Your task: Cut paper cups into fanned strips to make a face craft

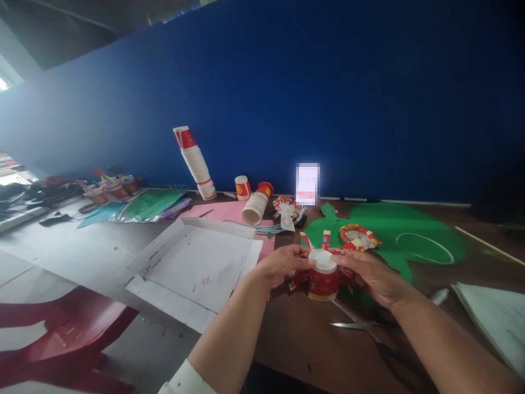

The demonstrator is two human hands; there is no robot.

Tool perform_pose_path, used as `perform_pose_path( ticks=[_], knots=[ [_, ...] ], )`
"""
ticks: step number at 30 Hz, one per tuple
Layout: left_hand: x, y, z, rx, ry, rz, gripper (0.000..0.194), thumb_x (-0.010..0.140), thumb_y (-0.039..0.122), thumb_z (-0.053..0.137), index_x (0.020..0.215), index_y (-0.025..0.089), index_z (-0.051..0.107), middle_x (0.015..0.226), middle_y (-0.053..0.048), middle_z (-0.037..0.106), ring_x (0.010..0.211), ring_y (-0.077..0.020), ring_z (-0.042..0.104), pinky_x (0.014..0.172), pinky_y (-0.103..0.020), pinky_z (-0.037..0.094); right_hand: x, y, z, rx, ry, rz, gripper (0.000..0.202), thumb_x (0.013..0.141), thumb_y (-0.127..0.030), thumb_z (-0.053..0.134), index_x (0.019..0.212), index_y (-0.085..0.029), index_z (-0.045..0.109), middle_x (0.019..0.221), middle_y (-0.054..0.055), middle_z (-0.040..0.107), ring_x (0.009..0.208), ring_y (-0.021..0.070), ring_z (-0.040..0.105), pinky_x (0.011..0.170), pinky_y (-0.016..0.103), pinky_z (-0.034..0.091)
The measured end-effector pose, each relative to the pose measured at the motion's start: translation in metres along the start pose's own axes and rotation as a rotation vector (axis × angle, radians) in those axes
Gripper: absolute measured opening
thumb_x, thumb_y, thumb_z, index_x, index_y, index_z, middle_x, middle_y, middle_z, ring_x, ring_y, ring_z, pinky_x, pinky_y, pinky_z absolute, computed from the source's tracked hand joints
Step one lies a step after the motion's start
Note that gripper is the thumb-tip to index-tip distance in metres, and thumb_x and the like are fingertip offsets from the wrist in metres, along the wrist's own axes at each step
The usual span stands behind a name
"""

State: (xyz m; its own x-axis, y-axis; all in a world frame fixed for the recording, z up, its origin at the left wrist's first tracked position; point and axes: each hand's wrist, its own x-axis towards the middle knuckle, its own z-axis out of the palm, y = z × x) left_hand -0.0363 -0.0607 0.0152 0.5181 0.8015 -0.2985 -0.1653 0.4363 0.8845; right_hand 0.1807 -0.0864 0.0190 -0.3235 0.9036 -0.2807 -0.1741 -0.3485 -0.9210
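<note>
- Two-handed, held the red paper cup by its smooth, round white top, over the brown bench; could not tell whether touching it.
- With the left hand, pinched one side of that top; with the right hand, pinched the other, each grip closed on the cup.
- Behind the cup, saw narrow, flat paper strips standing up.
- In front, found metal scissors, blades spread, one tip just beside the cup's base.
- Farther back, saw a curved-edged green sheet under a crinkled paper ring.
- To the left, saw a shallow white tray with straight raised sides; beyond, a leaning stack of paper cups.
- For moving room, had bench surface between tray and scissors; at the far edge, met a smooth blue partition.
</note>
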Motion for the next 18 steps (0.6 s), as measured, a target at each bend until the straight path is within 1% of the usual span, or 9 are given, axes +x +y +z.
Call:
perform_pose_path(
  ticks=[3, 5, 9, 13, 15, 18],
  knots=[
    [-0.001, 0.0, 0.0, 0.018, -0.01, 0.05, 0.051, 0.051, 0.032, 0.093, 0.089, 0.014, 0.064, 0.07, 0.002, 0.063, 0.053, -0.0067, 0.053, 0.051, -0.021, 0.033, 0.0, 0.001, -0.001, -0.001, 0.005, 0.001, 0.028, 0.076, -0.039, 0.082, 0.098, -0.021, 0.081, 0.082, 0.004, 0.081, 0.073, 0.0219, 0.074, 0.072, 0.031, 0.059],
    [-0.001, 0.0, 0.001, 0.026, -0.015, 0.071, 0.052, 0.051, 0.033, 0.093, 0.09, 0.014, 0.065, 0.071, 0.002, 0.064, 0.053, -0.0069, 0.053, 0.052, -0.021, 0.034, 0.001, 0.001, -0.002, 0.013, -0.005, -0.004, 0.027, 0.077, -0.038, 0.082, 0.098, -0.022, 0.081, 0.086, 0.005, 0.082, 0.076, 0.0223, 0.075, 0.075, 0.031, 0.059],
    [0.002, 0.001, -0.001, 0.012, -0.026, 0.036, 0.055, 0.051, 0.033, 0.094, 0.093, 0.013, 0.065, 0.069, 0.001, 0.064, 0.052, -0.0075, 0.054, 0.052, -0.021, 0.035, 0.002, 0.003, -0.002, 0.05, -0.03, -0.021, 0.027, 0.078, -0.037, 0.082, 0.1, -0.022, 0.081, 0.097, 0.006, 0.082, 0.09, 0.0259, 0.076, 0.086, 0.034, 0.059],
    [0.01, 0.003, -0.005, -0.009, -0.047, 0.006, 0.051, 0.051, 0.031, 0.094, 0.09, 0.013, 0.065, 0.068, 0.001, 0.064, 0.052, -0.0077, 0.056, 0.05, -0.02, 0.035, 0.004, 0.003, -0.002, 0.039, -0.052, -0.035, 0.03, 0.08, -0.038, 0.079, 0.106, -0.022, 0.079, 0.103, 0.007, 0.082, 0.097, 0.0283, 0.076, 0.091, 0.037, 0.058],
    [0.013, 0.005, -0.007, -0.006, -0.064, -0.001, 0.046, 0.054, 0.033, 0.092, 0.087, 0.013, 0.066, 0.066, 0.001, 0.064, 0.049, -0.0077, 0.054, 0.048, -0.021, 0.035, 0.005, 0.002, -0.004, 0.022, -0.055, -0.031, 0.031, 0.082, -0.038, 0.078, 0.107, -0.022, 0.079, 0.105, 0.007, 0.081, 0.098, 0.0279, 0.075, 0.091, 0.037, 0.057],
    [0.015, 0.01, -0.009, 0.007, -0.096, 0.007, 0.038, 0.063, 0.039, 0.088, 0.08, 0.013, 0.066, 0.062, 0.0, 0.061, 0.047, -0.0088, 0.052, 0.047, -0.023, 0.037, 0.004, 0.001, -0.006, -0.004, -0.037, -0.021, 0.029, 0.083, -0.038, 0.076, 0.107, -0.021, 0.079, 0.104, 0.007, 0.082, 0.096, 0.0267, 0.076, 0.091, 0.037, 0.057]
  ],
)
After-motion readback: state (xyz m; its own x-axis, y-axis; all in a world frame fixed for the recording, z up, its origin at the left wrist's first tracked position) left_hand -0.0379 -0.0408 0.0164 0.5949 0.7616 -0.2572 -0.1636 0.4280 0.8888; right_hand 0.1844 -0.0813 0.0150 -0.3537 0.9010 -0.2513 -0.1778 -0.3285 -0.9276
